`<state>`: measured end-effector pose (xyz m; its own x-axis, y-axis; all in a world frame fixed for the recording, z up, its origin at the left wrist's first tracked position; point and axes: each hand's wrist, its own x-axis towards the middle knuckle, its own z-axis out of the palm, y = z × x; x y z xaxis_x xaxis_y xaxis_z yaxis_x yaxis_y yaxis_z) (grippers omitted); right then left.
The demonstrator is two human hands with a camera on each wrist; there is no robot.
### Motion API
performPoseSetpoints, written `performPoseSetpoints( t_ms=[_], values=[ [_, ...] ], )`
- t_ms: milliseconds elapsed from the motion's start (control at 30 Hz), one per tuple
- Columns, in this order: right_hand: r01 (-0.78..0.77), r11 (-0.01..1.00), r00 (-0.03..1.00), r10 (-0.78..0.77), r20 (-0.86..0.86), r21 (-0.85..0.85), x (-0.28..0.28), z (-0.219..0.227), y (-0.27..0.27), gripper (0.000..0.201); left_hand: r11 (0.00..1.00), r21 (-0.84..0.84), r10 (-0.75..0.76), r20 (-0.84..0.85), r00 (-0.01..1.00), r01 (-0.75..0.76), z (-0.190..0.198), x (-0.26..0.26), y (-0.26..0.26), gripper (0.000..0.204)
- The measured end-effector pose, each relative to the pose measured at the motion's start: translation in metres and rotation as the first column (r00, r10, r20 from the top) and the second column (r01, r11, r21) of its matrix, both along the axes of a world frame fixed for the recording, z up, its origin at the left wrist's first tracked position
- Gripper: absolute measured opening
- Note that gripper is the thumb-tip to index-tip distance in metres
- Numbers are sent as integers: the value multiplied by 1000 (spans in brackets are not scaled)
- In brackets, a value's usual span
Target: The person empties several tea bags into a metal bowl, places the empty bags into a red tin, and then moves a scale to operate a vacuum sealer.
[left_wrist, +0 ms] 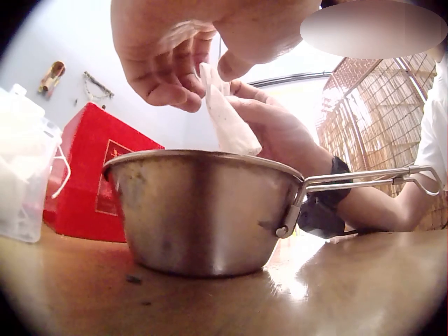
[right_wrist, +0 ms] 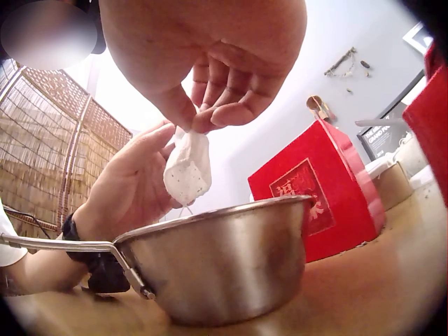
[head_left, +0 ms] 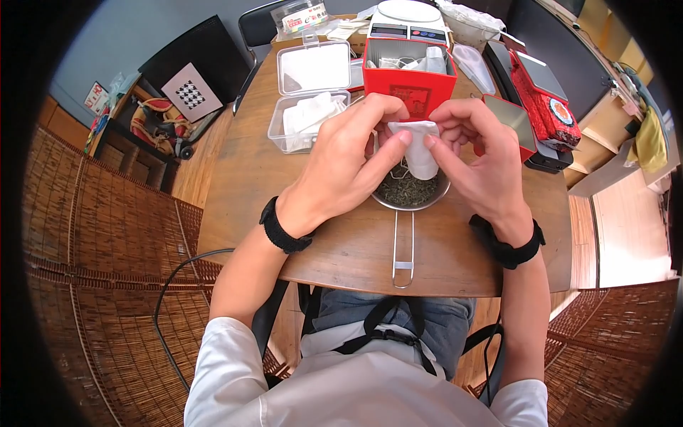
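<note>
I hold a small white pouch [head_left: 422, 162] by its top, its body hanging just above a metal pan [head_left: 411, 208] near the middle of the tabletop's [head_left: 334, 263] near edge. Dark specks show in the pouch's lower end, and a thin string [right_wrist: 187, 208] hangs below it toward the pan. My left hand [head_left: 345, 156] and right hand [head_left: 485, 158] meet at the pouch's top, each with thumb and forefinger pinching it closely; the other fingers curl loosely. Dry, dark green leaves [head_left: 405, 191] lie in the pan, whose wire handle [head_left: 403, 265] points at me, toward the near edge.

Just beyond my hands stands an open red box [head_left: 420, 92] holding white packets [head_left: 434, 60], and behind it, close to the far edge, is a kitchen scale [head_left: 409, 32]. Toward the far left corner, a clear plastic box [head_left: 292, 144] sits with its lid raised and white pouches [head_left: 311, 112] inside. Past my right hand, toward the right edge, I see an open red tin [head_left: 514, 117], then a red package [head_left: 541, 99] with a round label.
</note>
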<state>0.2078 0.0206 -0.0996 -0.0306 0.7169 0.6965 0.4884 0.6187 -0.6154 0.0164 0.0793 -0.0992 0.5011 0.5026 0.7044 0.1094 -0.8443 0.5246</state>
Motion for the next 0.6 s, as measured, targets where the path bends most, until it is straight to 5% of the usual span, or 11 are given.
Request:
performPoseSetpoints(
  t_ms=[267, 600],
  values=[
    [4, 1000, 993, -5, 115, 13, 2, 4, -1, 13, 997, 71, 19, -55, 998, -15, -3, -2, 5, 5],
    [12, 1000, 999, -12, 38, 21, -1, 1, 2, 8, 996, 88, 4, 34, 999, -7, -5, 1, 6, 7]
  ],
)
